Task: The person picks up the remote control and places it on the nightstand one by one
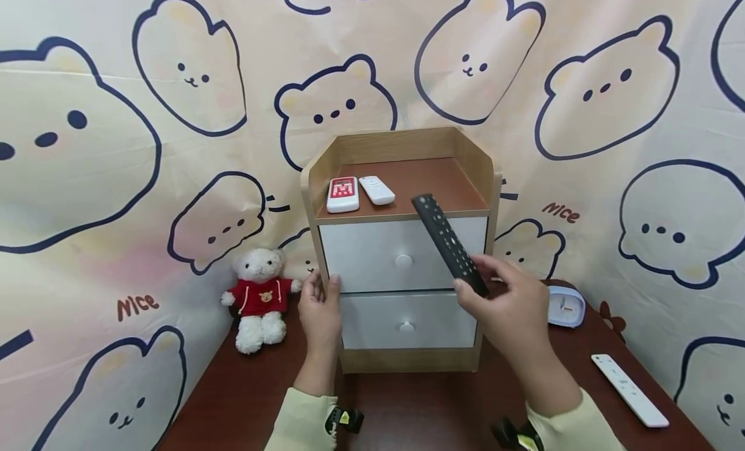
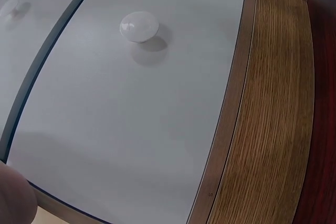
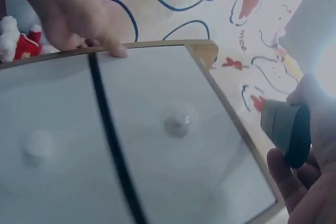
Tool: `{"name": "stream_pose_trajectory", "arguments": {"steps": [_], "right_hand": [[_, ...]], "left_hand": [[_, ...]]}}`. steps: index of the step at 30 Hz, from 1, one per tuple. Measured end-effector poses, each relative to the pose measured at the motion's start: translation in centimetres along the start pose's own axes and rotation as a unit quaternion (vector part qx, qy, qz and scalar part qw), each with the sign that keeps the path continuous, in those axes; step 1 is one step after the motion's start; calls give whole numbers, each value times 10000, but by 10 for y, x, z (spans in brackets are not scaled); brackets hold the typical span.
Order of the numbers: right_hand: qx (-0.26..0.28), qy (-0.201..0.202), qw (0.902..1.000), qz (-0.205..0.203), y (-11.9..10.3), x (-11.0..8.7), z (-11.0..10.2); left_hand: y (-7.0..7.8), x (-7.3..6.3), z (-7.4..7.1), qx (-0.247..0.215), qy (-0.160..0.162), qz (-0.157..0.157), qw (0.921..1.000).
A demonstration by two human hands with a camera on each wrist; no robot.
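A black remote control (image 1: 451,246) points up and to the left, its lower end between the thumb and fingers of my right hand (image 1: 511,303). In the right wrist view the near end of that remote (image 3: 286,132) sits in the grasp. Beside the small wooden cabinet (image 1: 407,360), my left hand (image 1: 320,315) grips its left side edge. The thumb (image 3: 116,50) lies over the front edge and the other fingers bend along the side. Two white drawers with round knobs, the upper drawer (image 1: 372,257) and lower drawer (image 1: 372,321), are closed.
On the cabinet's top shelf (image 1: 419,179) lie a red-and-white remote (image 1: 343,194) and a small white remote (image 1: 377,190). A teddy bear (image 1: 262,299) in red sits left. To the right are a white clock (image 1: 566,306) and a long white remote (image 1: 628,389) on the dark table (image 1: 401,412).
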State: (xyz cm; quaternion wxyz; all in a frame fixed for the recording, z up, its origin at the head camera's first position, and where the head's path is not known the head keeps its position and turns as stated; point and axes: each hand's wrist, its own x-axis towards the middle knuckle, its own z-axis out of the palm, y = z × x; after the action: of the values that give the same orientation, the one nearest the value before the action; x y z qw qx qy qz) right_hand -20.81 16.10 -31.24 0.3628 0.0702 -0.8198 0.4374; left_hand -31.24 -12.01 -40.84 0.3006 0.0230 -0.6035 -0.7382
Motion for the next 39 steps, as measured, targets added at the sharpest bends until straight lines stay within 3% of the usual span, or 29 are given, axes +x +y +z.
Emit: {"name": "stream_pose_trajectory", "arguments": {"steps": [11,22,30,39], "right_hand": [[-51,88,9986,-526,-49,68,21],[-1208,-538,9899,-518,-68,126,50],[-1738,-928,9802,-190,-69,141,70],[-2264,-884,9698,-209,-69,146,78]], "left_hand": [[1,1,-1,9,-104,8,9999],[1,0,-2,39,-103,36,9999],[-3,0,-2,83,-50,38,9999],[0,1,-2,99,-24,171,9998]]}}
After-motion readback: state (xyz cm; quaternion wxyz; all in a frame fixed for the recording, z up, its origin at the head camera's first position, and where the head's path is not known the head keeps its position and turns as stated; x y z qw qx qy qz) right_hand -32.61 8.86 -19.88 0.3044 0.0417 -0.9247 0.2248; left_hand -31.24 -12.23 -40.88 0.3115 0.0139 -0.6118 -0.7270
